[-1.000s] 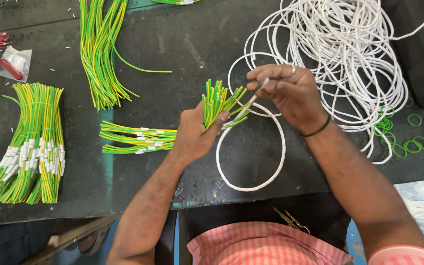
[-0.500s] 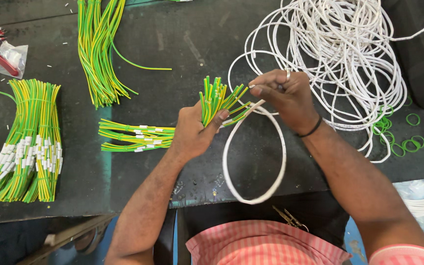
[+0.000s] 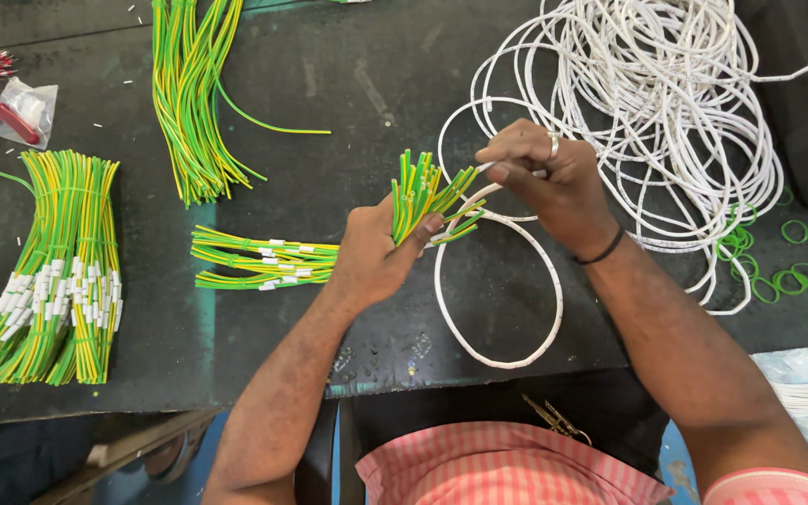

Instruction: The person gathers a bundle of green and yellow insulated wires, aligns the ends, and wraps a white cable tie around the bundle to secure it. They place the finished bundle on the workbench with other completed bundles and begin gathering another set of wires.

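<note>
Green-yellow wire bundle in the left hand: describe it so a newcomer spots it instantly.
On the dark table, find the left hand at centre. It grips a short green-yellow wire bundle, ends fanned upward. The other bundles lie flat; this one is lifted off the table.

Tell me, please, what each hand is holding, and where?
Left hand grips the green-yellow wire bundle near its fanned end; right hand pinches the white tubing at its tip.

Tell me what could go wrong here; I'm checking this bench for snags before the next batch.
1. The left hand grips the green-yellow wire bundle only near one end, where the tips fan out; some might slip loose.
2. The white tubing pinched by the right hand runs into a tangled white coil; pulling could snarl it.
3. Its loop reaches the table edge and could catch there.
</note>
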A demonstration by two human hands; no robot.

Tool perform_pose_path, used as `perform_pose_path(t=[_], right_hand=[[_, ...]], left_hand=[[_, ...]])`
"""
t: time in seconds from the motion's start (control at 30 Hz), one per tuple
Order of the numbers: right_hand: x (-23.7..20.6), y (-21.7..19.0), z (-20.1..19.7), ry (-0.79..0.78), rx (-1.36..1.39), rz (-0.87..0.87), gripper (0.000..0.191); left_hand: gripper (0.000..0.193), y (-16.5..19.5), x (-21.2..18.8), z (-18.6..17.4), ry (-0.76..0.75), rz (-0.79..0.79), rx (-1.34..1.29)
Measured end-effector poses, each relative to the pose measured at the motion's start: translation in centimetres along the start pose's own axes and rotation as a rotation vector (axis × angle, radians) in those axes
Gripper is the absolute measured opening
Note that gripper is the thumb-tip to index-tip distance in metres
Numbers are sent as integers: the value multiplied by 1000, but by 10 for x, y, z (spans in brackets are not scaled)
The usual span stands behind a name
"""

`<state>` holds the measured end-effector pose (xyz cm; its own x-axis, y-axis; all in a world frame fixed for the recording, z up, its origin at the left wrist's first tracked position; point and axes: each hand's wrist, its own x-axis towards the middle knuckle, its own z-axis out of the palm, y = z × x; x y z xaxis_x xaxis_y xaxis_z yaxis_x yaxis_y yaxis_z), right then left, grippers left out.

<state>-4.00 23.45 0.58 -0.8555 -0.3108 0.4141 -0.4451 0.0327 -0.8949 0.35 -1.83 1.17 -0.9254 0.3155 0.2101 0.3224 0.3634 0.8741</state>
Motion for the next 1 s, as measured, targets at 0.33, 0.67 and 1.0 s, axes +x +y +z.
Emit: perform_pose_path(t=[0.33,0.67,1.0], right_hand=[[3,1,-9,-163,184,278,11],[0,2,4,-332,276,425,26],[6,-1,-11,-64,521,167,20]], left_hand=[[35,2,-1,3,5,86,18],[36,1,-1,6,9,-33,34],[25,-1,-1,2,-8,-88,-55]])
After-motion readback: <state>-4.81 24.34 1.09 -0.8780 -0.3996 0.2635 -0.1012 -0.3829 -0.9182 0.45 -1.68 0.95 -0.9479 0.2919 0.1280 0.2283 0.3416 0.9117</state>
